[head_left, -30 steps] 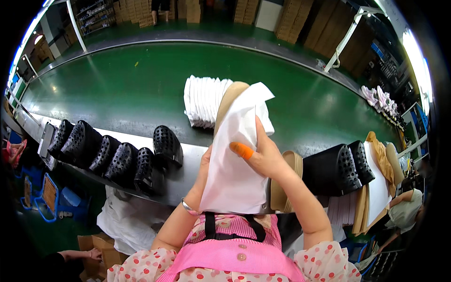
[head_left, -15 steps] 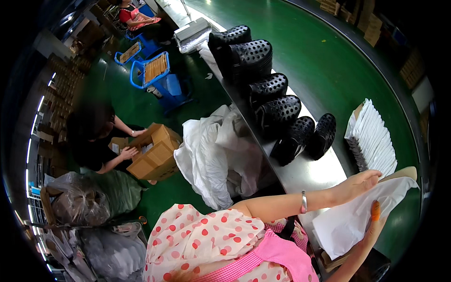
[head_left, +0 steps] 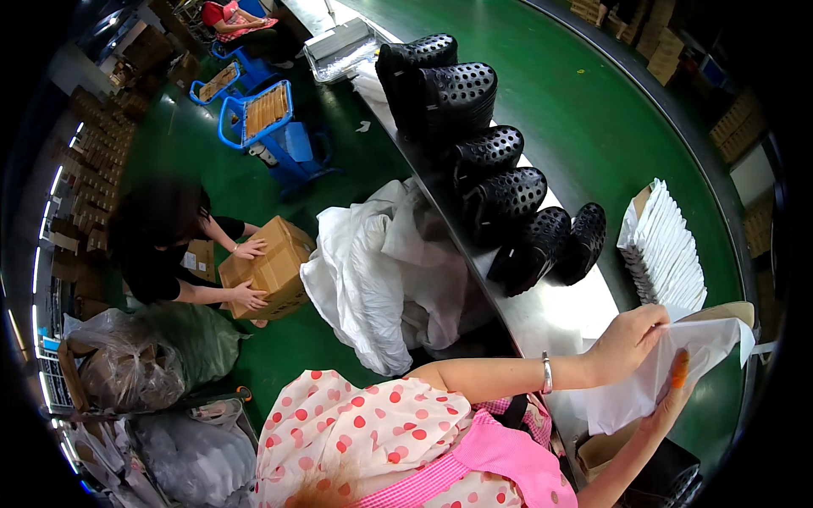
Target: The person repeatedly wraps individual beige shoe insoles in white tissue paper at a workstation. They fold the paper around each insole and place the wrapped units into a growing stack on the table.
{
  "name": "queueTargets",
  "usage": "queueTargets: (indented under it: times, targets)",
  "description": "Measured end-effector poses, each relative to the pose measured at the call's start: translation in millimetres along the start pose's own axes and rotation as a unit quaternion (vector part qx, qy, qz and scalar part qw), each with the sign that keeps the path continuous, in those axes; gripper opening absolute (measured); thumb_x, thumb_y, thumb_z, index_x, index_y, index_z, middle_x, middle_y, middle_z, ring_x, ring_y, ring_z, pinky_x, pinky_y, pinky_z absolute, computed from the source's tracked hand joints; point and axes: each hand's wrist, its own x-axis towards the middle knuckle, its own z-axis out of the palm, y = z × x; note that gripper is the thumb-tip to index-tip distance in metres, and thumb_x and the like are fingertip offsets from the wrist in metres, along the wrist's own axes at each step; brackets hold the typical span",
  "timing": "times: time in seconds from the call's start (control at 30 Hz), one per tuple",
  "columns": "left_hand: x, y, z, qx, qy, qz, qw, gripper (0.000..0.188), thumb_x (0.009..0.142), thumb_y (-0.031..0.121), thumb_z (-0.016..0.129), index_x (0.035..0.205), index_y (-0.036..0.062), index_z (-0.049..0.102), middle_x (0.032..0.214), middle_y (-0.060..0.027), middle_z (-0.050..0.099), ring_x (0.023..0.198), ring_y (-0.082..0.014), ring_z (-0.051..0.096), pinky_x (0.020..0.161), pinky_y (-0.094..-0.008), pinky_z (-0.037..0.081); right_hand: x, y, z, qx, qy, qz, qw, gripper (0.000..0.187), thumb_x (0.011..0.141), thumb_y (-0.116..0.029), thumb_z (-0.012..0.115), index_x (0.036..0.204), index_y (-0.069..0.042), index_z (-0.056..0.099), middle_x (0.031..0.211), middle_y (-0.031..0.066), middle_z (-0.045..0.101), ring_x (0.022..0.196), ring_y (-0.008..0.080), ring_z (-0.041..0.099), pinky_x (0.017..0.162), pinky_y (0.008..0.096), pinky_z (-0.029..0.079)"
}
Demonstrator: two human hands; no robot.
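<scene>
Between my hands is a thin white plastic bag (head_left: 622,408), spread out and partly see-through where it hangs. My left hand (head_left: 625,345), with a silver bracelet at the wrist, pinches the upper edge of it. My right hand (head_left: 669,405) grips it from below, an orange cover on one finger. A beige flat piece with a rounded end (head_left: 720,314) shows behind the bag's far edge; whether it is inside cannot be told. Just beyond lies a stack of folded white bags (head_left: 665,245). Black perforated clogs (head_left: 538,245) stand along the metal table (head_left: 593,317), left of my hands.
A brown carton (head_left: 601,449) sits below the bag. White sheeting (head_left: 364,279) is heaped beside the table. On the left, a co-worker (head_left: 169,245) presses on a cardboard box (head_left: 271,262). Blue trolleys (head_left: 292,140) and another seated person (head_left: 237,25) are farther back.
My left hand has closed from stretched fingers into a pinch on the bag, which now hangs straighter. The co-worker's box has gone from open flaps to a closed top.
</scene>
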Motion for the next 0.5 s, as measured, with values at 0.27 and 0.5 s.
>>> queueTargets:
  times: [0.27,0.5]
  targets:
    - [8,5,8,-0.066,0.009,-0.045,0.997,0.012,0.094,0.004,0.054,0.106,0.0034,0.05,0.082,-0.0171,0.058,0.073,-0.0332,0.058,0.07,-0.0357,0.047,-23,-16,21,0.205,0.006,0.176,0.963,0.06,0.091,-0.032,0.069,0.138,-0.004,0.044,0.127,0.0096,0.058,0.109,0.0202,0.06,0.09,0.0328,0.051]
    - [23,19,-4,0.229,0.069,0.257,0.936,0.041,0.084,0.001,0.062,0.123,-0.0032,0.053,0.109,-0.0165,0.062,0.103,-0.035,0.06,0.089,-0.043,0.051,-8,-1,14,0.044,-0.026,0.007,0.999,0.057,0.094,-0.023,0.065,0.143,-0.006,0.041,0.13,0.0086,0.056,0.112,0.0188,0.058,0.094,0.0336,0.05]
